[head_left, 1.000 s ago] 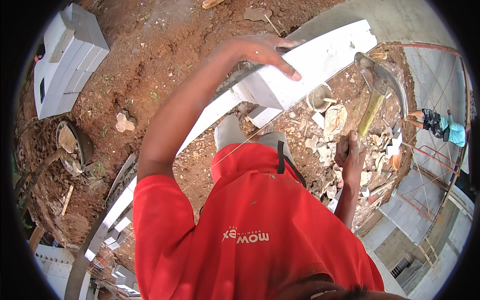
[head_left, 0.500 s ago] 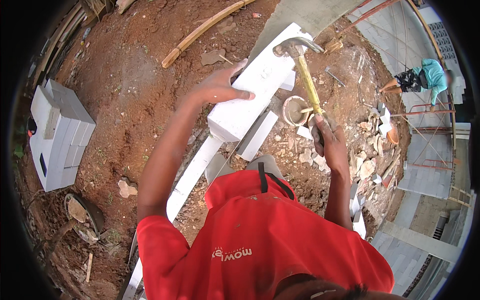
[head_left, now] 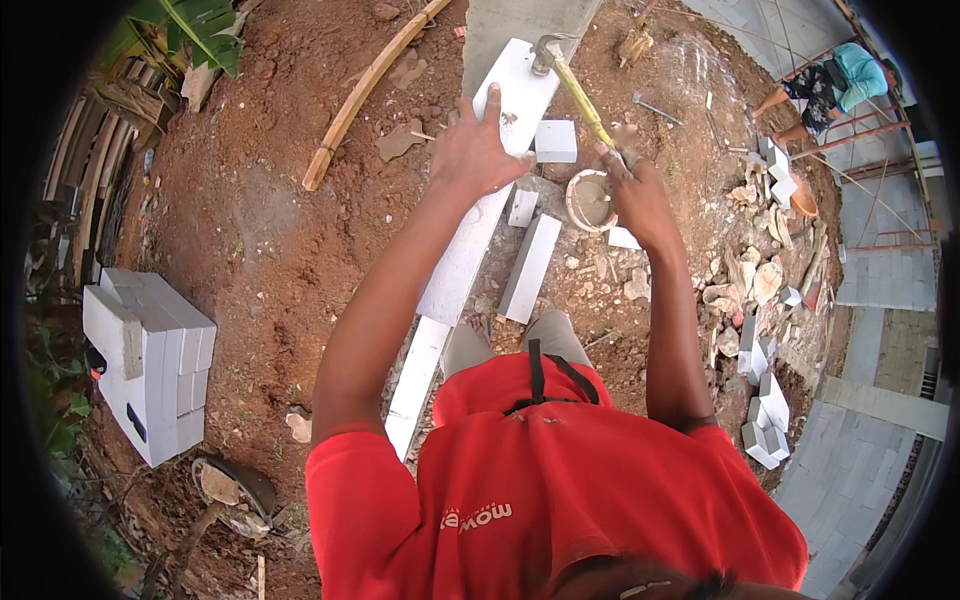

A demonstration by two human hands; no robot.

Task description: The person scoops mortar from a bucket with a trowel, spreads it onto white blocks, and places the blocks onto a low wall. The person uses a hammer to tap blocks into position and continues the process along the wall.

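My left hand [head_left: 478,150] rests on a long white block [head_left: 510,105], its fingers spread over the surface. The block lies atop a narrow white block course [head_left: 415,390] running down past my legs. My right hand [head_left: 630,190] grips a claw hammer by its yellow handle [head_left: 585,110]. The steel hammer head [head_left: 550,55] is at the far end of the block; whether it touches is unclear. Smaller white blocks [head_left: 530,268] lie to the right of the long one, beside a round bucket [head_left: 590,205] with grey contents.
A block stack [head_left: 150,370] and black bucket [head_left: 240,495] are at left, a curved timber [head_left: 370,90] and concrete strip [head_left: 515,18] ahead. Rubble [head_left: 760,280] and loose blocks [head_left: 765,425] lie right, with a person in teal [head_left: 860,75] near metal scaffolding [head_left: 870,130].
My view has swung, so the scene sits differently. My left hand's fingers now spread farther forward on the block, and the raised hammer has moved forward to the block's far end.
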